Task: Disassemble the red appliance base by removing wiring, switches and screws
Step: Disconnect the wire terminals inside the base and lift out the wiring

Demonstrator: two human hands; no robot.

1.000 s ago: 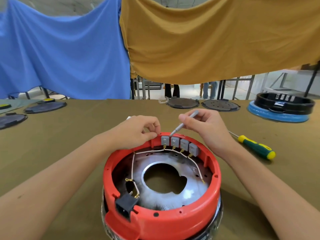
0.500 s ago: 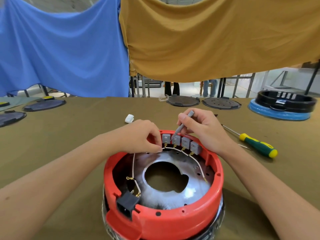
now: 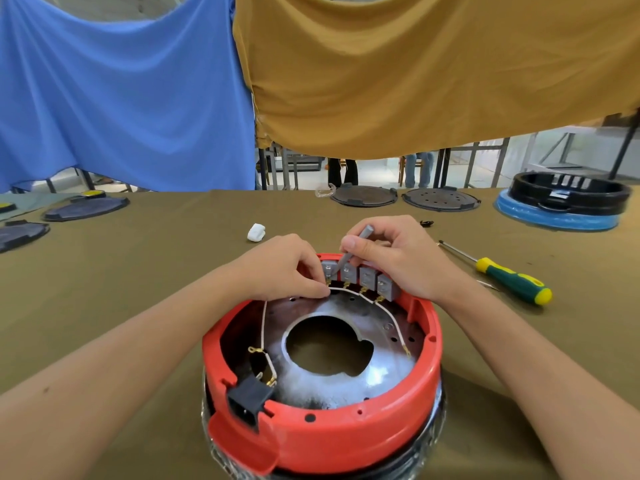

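We see the red base (image 3: pixel 322 424) near the table's (image 3: pixel 138 278) front edge. Our left hand (image 3: pixel 277 268) pinches the white wire (image 3: pixel 349 292) by the grey switches (image 3: pixel 367 277). Our right hand (image 3: pixel 391 258) grips a thin grey tool (image 3: pixel 355 245). A screwdriver (image 3: pixel 512 280) lies well apart on the right

appliance base (image 3: pixel 346 434): bright red plastic ring, and there's a black power socket (image 3: pixel 250 398) set in its near wall
inner plate (image 3: pixel 377 375): shiny silver metal, darker and scorched-looking toward the edges
switches (image 3: pixel 367 277): four in a row, all plain grey
wiring (image 3: pixel 264 323): white leads, brass-gold terminals at the ends
tool in the right hand (image 3: pixel 353 249): slim and grey
screwdriver (image 3: pixel 512 280): dark green handle with yellow bands, silver shaft
table (image 3: pixel 121 278): covered in plain olive-brown cloth
small block (image 3: pixel 256 232): white
hanging cloths: solid blue (image 3: pixel 121 91) on the left, mustard brown (image 3: pixel 433 71) on the right
far base (image 3: pixel 568 195): black ring sitting on a light blue disc
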